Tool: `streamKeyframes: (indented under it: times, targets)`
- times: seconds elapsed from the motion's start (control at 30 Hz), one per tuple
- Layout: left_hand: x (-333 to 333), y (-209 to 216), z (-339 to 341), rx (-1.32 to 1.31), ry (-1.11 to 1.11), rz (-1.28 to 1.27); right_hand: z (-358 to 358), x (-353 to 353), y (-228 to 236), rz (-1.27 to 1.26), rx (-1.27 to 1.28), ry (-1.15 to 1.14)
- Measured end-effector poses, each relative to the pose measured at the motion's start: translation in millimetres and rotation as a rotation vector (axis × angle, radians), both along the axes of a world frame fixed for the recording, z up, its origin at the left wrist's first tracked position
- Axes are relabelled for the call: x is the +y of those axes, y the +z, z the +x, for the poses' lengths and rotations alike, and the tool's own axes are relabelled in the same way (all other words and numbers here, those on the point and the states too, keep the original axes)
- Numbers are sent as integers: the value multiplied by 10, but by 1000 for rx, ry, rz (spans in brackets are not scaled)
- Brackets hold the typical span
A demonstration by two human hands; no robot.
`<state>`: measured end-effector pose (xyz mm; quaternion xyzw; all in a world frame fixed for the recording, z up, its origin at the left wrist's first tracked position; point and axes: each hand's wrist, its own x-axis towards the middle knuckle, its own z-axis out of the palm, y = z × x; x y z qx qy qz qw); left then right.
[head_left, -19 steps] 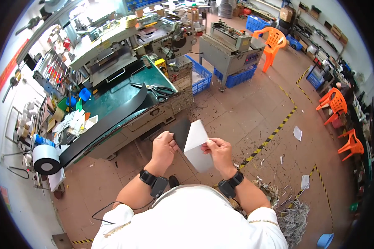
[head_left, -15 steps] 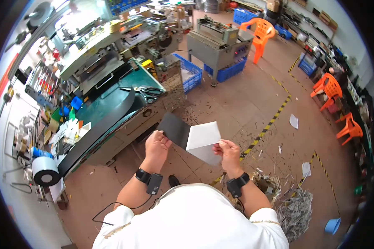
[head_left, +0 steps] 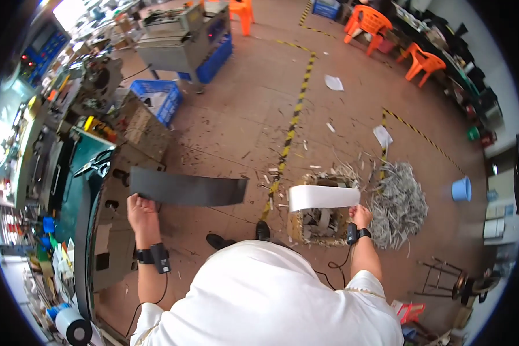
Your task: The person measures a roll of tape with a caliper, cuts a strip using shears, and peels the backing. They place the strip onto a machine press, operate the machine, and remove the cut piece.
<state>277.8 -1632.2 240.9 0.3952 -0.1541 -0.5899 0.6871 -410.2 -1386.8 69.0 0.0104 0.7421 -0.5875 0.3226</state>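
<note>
My left hand (head_left: 143,216) is closed on one end of a black flexible strip (head_left: 190,189), which stretches out to the right over the floor. My right hand (head_left: 360,217) pinches the end of a white paper strip (head_left: 323,197), curled over at its left end. A wide gap separates the two strips. Below the white strip stands a scrap box (head_left: 296,229) with paper offcuts in it. A heap of shredded strips (head_left: 399,202) lies on the floor just right of that box.
Along the left runs a workbench with a green top (head_left: 74,193), scissors (head_left: 95,164) and a roll of film (head_left: 75,327). Blue crates (head_left: 166,104) stand beyond it. A stool (head_left: 458,285) is at the right, orange chairs (head_left: 368,26) farther off. Scraps litter the floor.
The white paper and the black strip, close together and overlapping before, are now apart. My hands have spread wide, and the view has turned right, toward the scrap box.
</note>
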Motion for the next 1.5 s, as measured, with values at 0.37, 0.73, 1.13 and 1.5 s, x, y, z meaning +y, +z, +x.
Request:
streamKeyframes:
  times: [0.37,0.73,1.13,1.5]
  targets:
    - [34,180,-640,-58,-35,125,-165,958,-293,221,34,-98]
    - [366,457,-880,-134,-15,186,-78,455,-346,337,96,100]
    - [884,1176,-741,-271,-228,-143,1206,-1049,-339,327,-342,887]
    - [1414,1886,-541,-459,-293,-410,3373,-1978,1376,46,-820,1722]
